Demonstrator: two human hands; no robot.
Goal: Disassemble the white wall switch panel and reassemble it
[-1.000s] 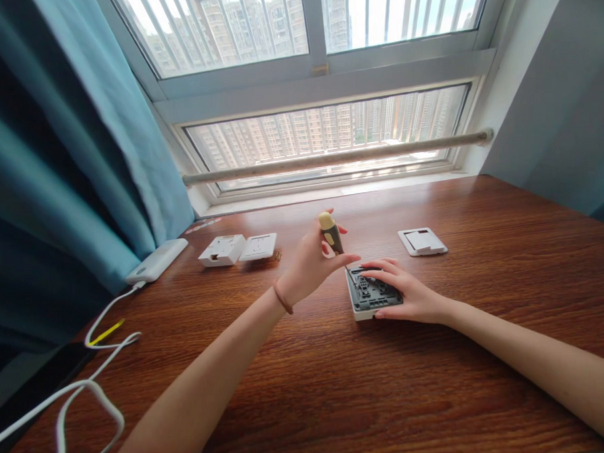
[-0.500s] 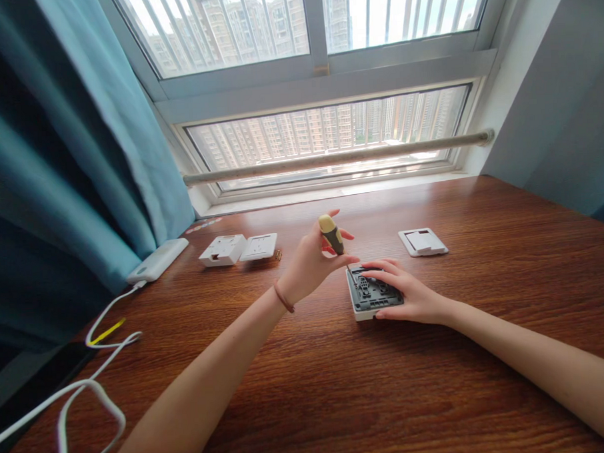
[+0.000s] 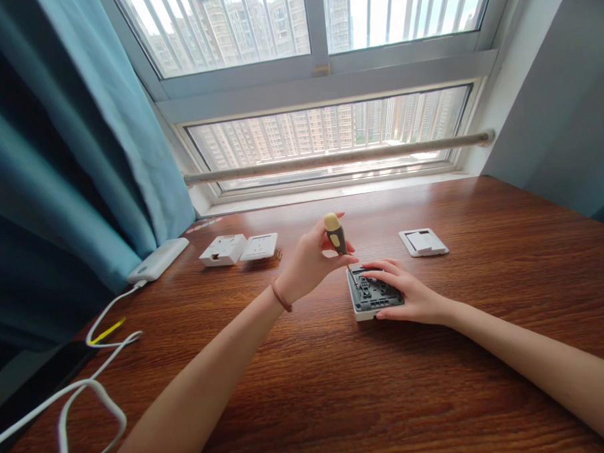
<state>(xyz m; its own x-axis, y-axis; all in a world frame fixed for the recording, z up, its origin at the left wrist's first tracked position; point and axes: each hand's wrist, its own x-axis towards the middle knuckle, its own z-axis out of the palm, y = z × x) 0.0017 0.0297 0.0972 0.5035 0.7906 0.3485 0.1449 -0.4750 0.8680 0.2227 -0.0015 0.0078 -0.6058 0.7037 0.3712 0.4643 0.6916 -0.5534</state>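
My left hand [image 3: 311,261] is closed round a screwdriver [image 3: 336,235] with a yellow and dark grey handle. The shaft slants down to the left side of a switch module [image 3: 380,296], a dark grey plate with exposed inner parts seated on a white box. Whether the tip sits in a screw is too small to tell. My right hand [image 3: 409,292] grips that module from its right side, with fingers over the top and the thumb along the near edge. A white switch cover [image 3: 423,242] with a tilted rocker lies farther back on the right.
Back left on the wooden table [image 3: 299,380] are a white box [image 3: 223,250], a socket plate [image 3: 259,246] and small brass-coloured screws [image 3: 279,255]. A white power bank [image 3: 158,261] with a looping cable [image 3: 112,301] lies by the curtain [image 3: 129,160], near a yellow strip [image 3: 108,331].
The screwdriver handle has shifted slightly to the right and turned in my left hand, whose fingers have moved with it. My right hand and the switch module stay where they were.
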